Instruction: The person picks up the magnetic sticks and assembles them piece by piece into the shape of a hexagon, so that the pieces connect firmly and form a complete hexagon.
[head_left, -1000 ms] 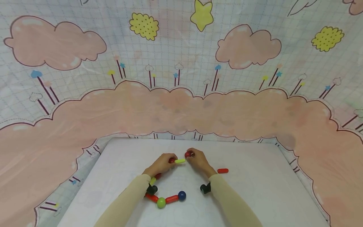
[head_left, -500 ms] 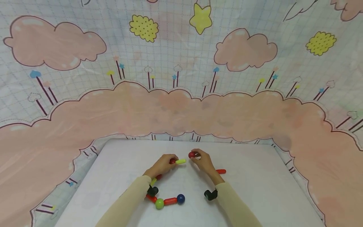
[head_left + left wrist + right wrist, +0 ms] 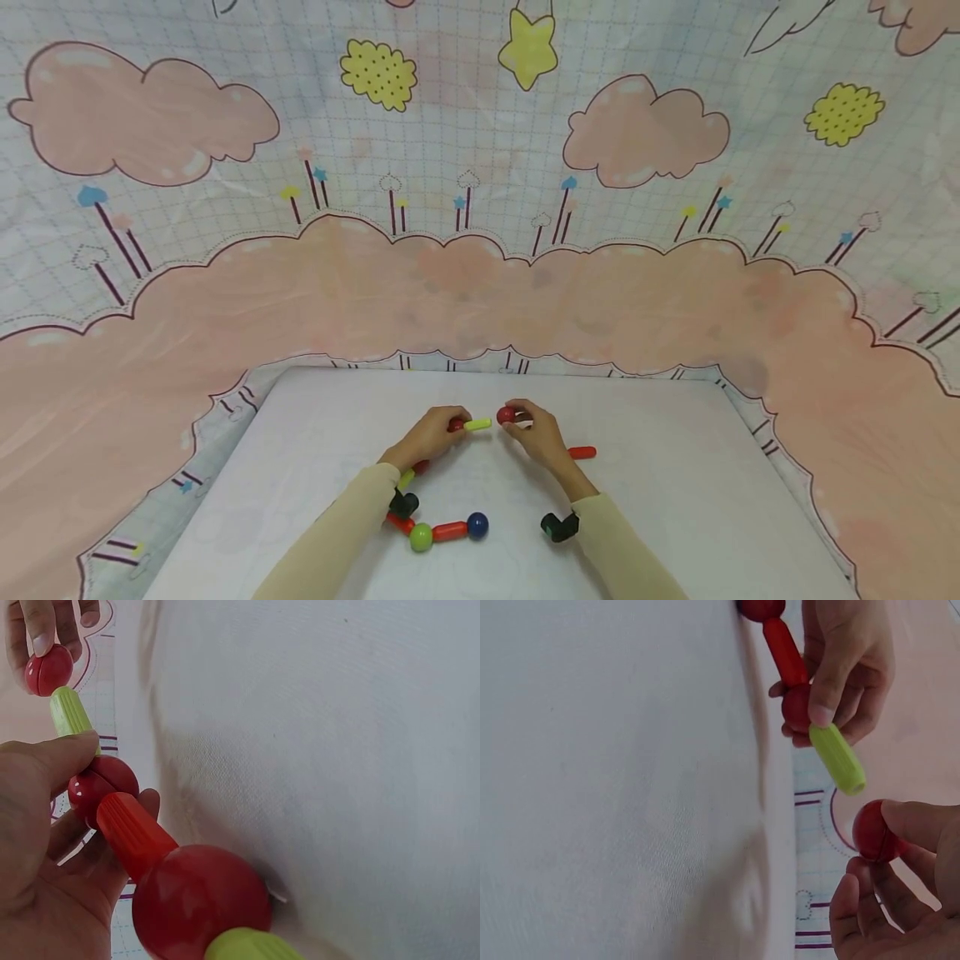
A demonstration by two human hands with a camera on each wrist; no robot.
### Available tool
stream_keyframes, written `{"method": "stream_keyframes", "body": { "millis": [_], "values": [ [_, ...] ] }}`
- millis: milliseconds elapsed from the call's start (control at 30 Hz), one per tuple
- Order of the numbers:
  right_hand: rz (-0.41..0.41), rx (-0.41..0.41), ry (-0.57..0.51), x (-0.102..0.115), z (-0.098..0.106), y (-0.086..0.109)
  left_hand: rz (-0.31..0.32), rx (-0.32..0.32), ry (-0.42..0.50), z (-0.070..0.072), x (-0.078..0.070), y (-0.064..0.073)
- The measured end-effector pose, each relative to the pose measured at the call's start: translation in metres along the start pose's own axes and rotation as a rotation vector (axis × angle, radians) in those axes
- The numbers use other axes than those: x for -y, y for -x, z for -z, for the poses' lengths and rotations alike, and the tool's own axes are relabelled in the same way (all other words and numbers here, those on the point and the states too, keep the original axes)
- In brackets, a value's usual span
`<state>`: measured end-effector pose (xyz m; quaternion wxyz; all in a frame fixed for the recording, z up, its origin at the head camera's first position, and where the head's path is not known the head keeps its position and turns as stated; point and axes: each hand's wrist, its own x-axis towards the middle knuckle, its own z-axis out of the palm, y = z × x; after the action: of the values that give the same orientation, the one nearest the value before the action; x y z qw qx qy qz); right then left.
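My left hand (image 3: 433,432) grips a red ball (image 3: 105,787) that joins a red rod (image 3: 133,832) to a yellow-green rod (image 3: 838,759). The chain runs back under the left forearm through a larger-looking red ball (image 3: 201,900). Across from it, my right hand (image 3: 537,432) pinches a separate red ball (image 3: 877,831) between thumb and fingers. A small gap shows between this ball and the free end of the yellow-green rod in the right wrist view. Nearer me the chain shows a green ball (image 3: 422,537), a red rod (image 3: 450,531) and a blue ball (image 3: 477,525).
A loose red rod (image 3: 582,452) lies on the white table (image 3: 675,500), just right of the right wrist. Behind the table hangs a cloth (image 3: 480,292) printed with clouds and stars. Small dark cameras (image 3: 559,527) sit on both wrists.
My right hand has shifted slightly right and toward me with its red ball, opening a gap to the rod's end. The left hand has hardly moved.
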<state>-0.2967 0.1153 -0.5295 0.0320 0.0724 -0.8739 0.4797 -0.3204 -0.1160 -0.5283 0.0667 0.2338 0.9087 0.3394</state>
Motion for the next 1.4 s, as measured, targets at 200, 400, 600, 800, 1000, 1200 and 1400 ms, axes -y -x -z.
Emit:
{"method": "stream_keyframes", "body": {
  "millis": [200,400,600,800,1000,1200,1400],
  "values": [
    [0.018,0.031,-0.029,-0.003,-0.004,0.001,-0.020,0.000,-0.003,-0.002,0.001,0.000],
    [0.007,0.031,-0.045,-0.004,-0.007,0.003,-0.020,-0.003,-0.006,-0.004,0.001,-0.001],
    [0.014,0.015,-0.038,-0.004,-0.001,0.005,-0.007,0.001,-0.011,-0.004,-0.002,0.001],
    [0.020,-0.019,-0.020,-0.007,0.014,0.010,0.005,-0.003,-0.008,-0.004,-0.002,0.002],
    [0.049,-0.030,0.025,-0.010,0.033,0.020,-0.001,-0.007,-0.001,-0.003,0.000,0.000],
    [0.046,-0.033,0.114,-0.018,0.051,0.030,0.004,0.002,0.012,-0.003,0.001,-0.001],
    [0.051,-0.045,0.143,-0.035,0.064,0.040,-0.002,0.001,0.013,-0.001,0.002,0.000]
  ]
}}
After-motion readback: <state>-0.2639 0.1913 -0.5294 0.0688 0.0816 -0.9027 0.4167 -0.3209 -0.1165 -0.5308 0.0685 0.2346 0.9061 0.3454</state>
